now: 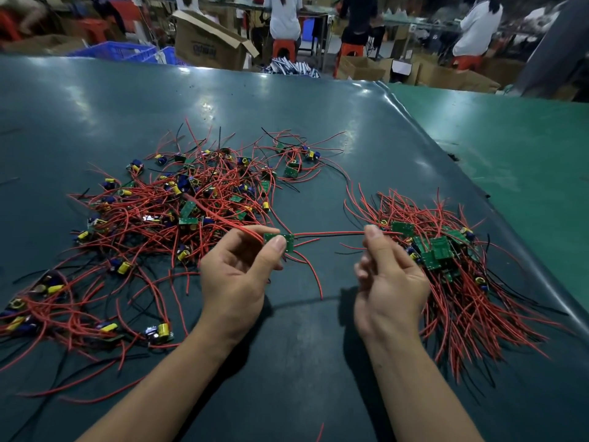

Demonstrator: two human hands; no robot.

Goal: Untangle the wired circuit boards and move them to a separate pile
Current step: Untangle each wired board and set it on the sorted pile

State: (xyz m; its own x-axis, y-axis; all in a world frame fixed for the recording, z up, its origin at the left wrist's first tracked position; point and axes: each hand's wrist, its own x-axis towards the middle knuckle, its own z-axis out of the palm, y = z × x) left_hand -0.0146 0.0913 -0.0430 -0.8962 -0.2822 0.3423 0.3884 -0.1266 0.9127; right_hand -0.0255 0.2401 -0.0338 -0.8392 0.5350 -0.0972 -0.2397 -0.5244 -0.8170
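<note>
Over on the left of the dark green table (95, 100) lies a loose scatter of small boards (161, 334) with yellow parts, their red and black wires trailing toward the near edge. Just past that, further back, sits the big tangled heap (191, 199), a knot of red wires with green boards and blue and yellow parts poking out all through it.

The left hand (234, 275) is raised just in front of that heap. Thumb and curled fingers pinch one green circuit board (280, 240) by its edge, held up off the table, palm turned inward. Red wires from the board droop down toward the table, and others run back into the heap behind it.

From the board a red and black wire pair (328, 233) stretches nearly level across the gap to the right hand (390, 282). That hand has its fingers curled in, and thumb and forefinger nip the wire pair at its far end, so the pair is pulled fairly straight between the two hands.

Just right of that hand is the sorted pile (446, 266): green boards bunched together at the top, wires fanning down and outward in roughly the same direction.

Beyond the table's far edge stand cardboard boxes (210, 43), blue crates and people seated on orange stools (283, 47).
</note>
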